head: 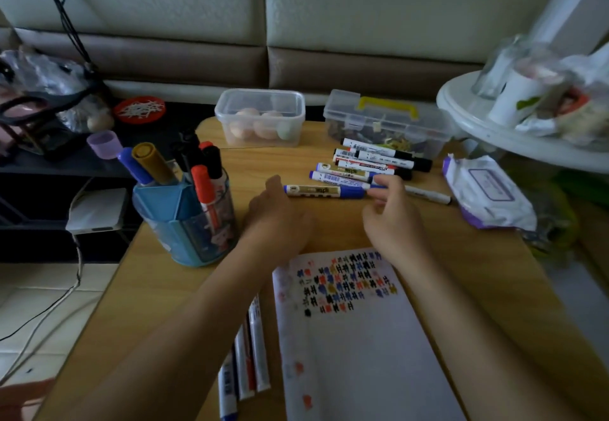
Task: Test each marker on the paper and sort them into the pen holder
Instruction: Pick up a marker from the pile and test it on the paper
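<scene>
The wooden table [158, 289] in front of me.
A blue pen holder [184, 223] stands near its left edge. The marked paper [362, 354] lies nearest me, with a few markers [247, 354] along its left side. Loose markers [369, 165] are heaped mid-table, with a clear box [260, 117] and a yellow-handled case [385, 124] behind them and a wipes packet [484, 190] at right.
</scene>
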